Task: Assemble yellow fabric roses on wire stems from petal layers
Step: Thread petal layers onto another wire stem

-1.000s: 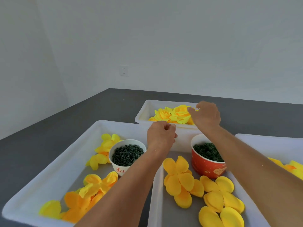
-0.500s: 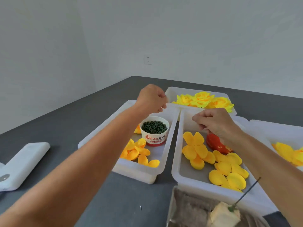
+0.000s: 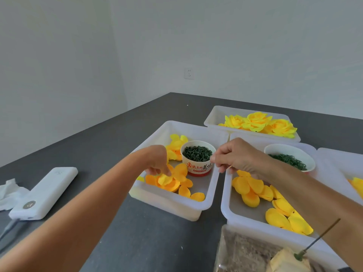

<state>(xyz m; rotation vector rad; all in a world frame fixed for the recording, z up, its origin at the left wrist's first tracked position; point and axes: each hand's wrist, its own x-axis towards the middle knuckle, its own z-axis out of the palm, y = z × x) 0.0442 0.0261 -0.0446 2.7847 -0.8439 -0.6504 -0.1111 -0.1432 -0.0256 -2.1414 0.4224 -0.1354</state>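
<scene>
Both hands are lower than half a second ago: the left hand [image 3: 157,163], which was raised above the white cup, is now reaching down into the left tray [image 3: 170,203], and the right hand [image 3: 233,158] is hovering between the two cups rather than over the red one. The person is pinching a small yellow petal layer [image 3: 165,179] between thumb and fingertips at the top of the orange-and-yellow pile [image 3: 176,183], so the step in hand looks like picking up a fresh layer to start another rose. The right hand is curled with its fingertips pressed together beside the cup of green pieces [image 3: 197,160]; whether it is pinching something tiny there cannot be told. Finished roses [image 3: 259,122] are lying in the far tray [image 3: 214,116], larger petal layers [image 3: 251,189] are spread in the right tray [image 3: 225,203], and a wire stem [image 3: 322,236] is standing stuck in a pale block [image 3: 286,260] at the lower right. The second cup [image 3: 289,156] is holding green rings. Next, the person is probably going to need to lift one layer free of its neighbours and carry it to the stem, finding its centre hole.
</scene>
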